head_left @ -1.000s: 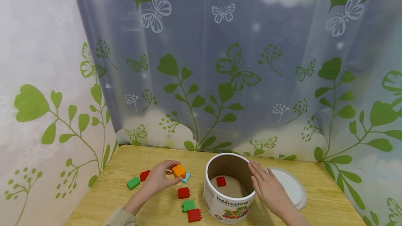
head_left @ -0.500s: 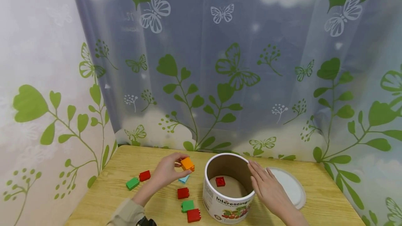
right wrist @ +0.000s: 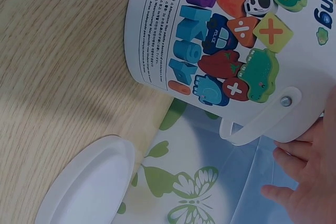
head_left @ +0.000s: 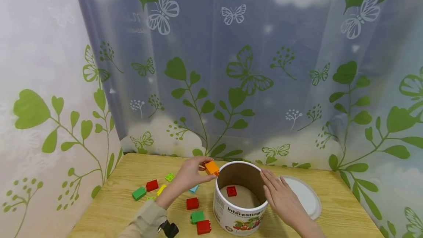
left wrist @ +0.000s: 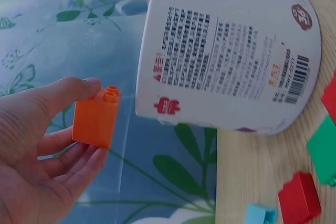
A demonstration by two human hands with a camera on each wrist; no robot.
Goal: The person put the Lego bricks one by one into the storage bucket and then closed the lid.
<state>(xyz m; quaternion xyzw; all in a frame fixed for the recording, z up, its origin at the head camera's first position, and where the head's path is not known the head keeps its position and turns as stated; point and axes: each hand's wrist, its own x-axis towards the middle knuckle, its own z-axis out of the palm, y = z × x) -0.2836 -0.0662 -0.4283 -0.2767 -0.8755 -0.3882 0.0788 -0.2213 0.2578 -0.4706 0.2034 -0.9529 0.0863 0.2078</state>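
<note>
My left hand [head_left: 188, 175] pinches an orange toy brick [head_left: 212, 168] between thumb and fingers, just beside the left rim of a white printed bucket [head_left: 240, 219]. In the left wrist view the orange brick [left wrist: 95, 121] shows its studs pointing toward the bucket [left wrist: 226, 51], apart from its wall. Inside the bucket, a red brick [head_left: 231, 191] lies on the bottom. My right hand [head_left: 283, 199] rests on the bucket's right rim with its fingers straight. The right wrist view has that hand [right wrist: 310, 171] against the rim beside the bucket's white handle [right wrist: 262, 119].
A white lid [head_left: 305, 197] lies right of the bucket on the wooden table [head_left: 109, 208]. Left of the bucket are red bricks [head_left: 192, 204], a green brick [head_left: 197, 216], a light blue brick [head_left: 194, 189], and several more near the left forearm. A patterned curtain hangs behind.
My left hand has carried the orange brick rightward and up to the bucket's rim. Yellow and lime bricks have come into sight behind it. The right hand stays in place.
</note>
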